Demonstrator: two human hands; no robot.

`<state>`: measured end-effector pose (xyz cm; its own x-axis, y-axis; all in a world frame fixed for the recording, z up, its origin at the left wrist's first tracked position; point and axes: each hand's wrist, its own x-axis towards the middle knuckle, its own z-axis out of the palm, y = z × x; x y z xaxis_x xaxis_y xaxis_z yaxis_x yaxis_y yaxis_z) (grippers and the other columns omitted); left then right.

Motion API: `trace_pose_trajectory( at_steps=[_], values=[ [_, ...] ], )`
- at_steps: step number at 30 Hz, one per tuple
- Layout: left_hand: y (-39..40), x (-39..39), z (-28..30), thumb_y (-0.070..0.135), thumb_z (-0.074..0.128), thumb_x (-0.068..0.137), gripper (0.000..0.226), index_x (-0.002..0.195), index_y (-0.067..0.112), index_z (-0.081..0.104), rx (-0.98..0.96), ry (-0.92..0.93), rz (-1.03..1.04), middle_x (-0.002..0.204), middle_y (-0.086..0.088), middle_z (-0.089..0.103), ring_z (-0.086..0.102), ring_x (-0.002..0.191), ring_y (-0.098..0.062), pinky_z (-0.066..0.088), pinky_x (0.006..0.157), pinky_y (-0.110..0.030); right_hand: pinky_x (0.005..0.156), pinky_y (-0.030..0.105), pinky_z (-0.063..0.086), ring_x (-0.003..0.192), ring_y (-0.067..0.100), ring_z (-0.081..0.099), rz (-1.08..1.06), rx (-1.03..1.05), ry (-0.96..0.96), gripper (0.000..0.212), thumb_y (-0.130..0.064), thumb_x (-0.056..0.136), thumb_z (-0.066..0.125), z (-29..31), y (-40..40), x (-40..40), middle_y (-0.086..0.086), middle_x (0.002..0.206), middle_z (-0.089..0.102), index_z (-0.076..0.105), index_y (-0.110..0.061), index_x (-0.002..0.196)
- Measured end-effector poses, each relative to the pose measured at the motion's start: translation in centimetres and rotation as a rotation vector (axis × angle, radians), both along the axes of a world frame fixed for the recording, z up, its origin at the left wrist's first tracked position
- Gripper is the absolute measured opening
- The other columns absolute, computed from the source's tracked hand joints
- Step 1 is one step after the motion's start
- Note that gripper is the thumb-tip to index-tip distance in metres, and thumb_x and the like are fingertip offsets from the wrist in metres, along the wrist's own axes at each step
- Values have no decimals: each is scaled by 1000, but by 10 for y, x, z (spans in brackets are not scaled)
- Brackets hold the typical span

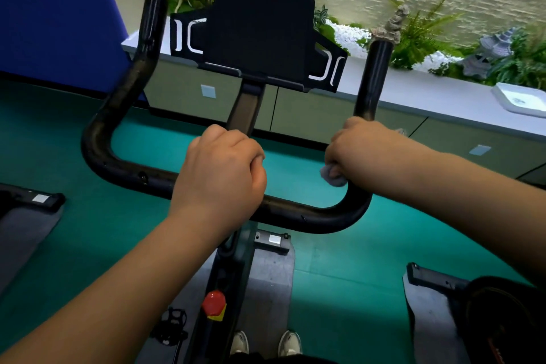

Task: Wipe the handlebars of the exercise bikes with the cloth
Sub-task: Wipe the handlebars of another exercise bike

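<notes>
A black U-shaped handlebar (124, 168) of an exercise bike fills the middle of the view, with a black tablet holder (260, 29) above it. My left hand (224, 168) grips the crossbar near its centre. My right hand (363, 151) is wrapped round the lower part of the right upright, holding a grey cloth (332, 176) against the bar. Only a small bunch of the cloth shows below my fingers.
A red knob (214, 303) sits on the bike frame below. Parts of other bikes stand at the left edge (29, 204) and lower right (472, 304). A grey ledge (428, 91) with plants and a white tray (523, 99) runs behind. The floor is green.
</notes>
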<state>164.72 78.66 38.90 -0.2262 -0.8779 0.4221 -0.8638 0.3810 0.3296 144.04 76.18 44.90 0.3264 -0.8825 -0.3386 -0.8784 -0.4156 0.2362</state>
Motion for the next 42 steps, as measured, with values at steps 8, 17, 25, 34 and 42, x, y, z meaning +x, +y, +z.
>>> trace_pose_trajectory(
  at_steps=[8,17,25,34,42],
  values=[
    [0,1,0,20,50,82,18,79,20,67,9,37,5,77,8,63,49,81,-17,32,72,-29,61,33,39,78,40,49,-203,113,-81,14,-13,84,54,-6,31,23,20,76,54,62,-6,75],
    [-1,0,0,20,50,81,17,78,19,67,20,54,16,77,7,63,48,81,-17,33,73,-29,71,39,50,74,29,56,-291,-112,-404,18,-21,88,52,-26,54,27,9,72,64,63,-11,79],
    [-8,27,-7,20,50,85,22,90,17,72,26,140,20,99,3,63,49,98,-19,36,84,-26,80,38,45,88,24,56,-291,-117,-507,20,-32,88,58,-21,60,14,3,80,66,69,-18,80],
    [-4,32,-12,17,44,85,29,93,13,72,-16,161,66,94,0,61,49,91,-21,40,77,-30,78,11,36,89,10,52,-226,-199,-847,13,-24,86,67,-42,65,32,-7,91,59,71,-22,98],
    [-4,32,-11,15,40,79,33,90,11,71,-29,176,89,88,-3,63,52,85,-25,41,76,-31,76,27,46,84,18,54,16,-261,-1078,16,-15,79,67,-54,73,62,1,91,52,64,-14,95]
  ],
)
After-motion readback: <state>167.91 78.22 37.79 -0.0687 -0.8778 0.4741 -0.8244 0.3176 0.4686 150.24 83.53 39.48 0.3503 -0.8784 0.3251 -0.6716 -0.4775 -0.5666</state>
